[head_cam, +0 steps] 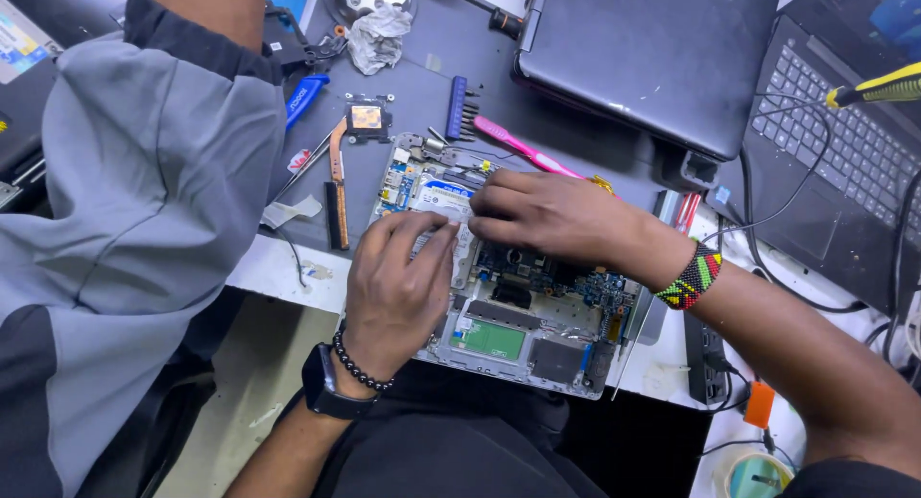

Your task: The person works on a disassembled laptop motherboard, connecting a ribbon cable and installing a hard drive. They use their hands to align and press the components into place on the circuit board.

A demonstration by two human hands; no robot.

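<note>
On the bench: an opened laptop base lies at the near edge of the dark grey bench, its circuit boards bare and facing up.
Left hand: the left hand rests palm down on the left half of the laptop base, fingers curled, their tips pressing on the silver hard drive; I cannot tell whether it grips anything. A black watch and a dark bead bracelet sit at its wrist.
Right hand: the right hand lies across the upper middle of the base, fingers bent down and pinched at the edge of the hard drive, just beside the left fingertips; what they pinch is hidden. A beaded wristband in red, green, yellow and black circles the wrist.
Inside the base: a blue circuit board shows under the right wrist, and a green board sits near the front edge.
Behind the hands: a pink toothbrush lies tilted, just beyond the right hand; a blue bit holder stands near it.
To the left: a copper heat pipe with its black plate lies on the bench beside the base.
Far side: a closed dark laptop and, right of it, an open laptop with a keyboard.
Other person: a grey sleeve fills the left of the view.
</note>
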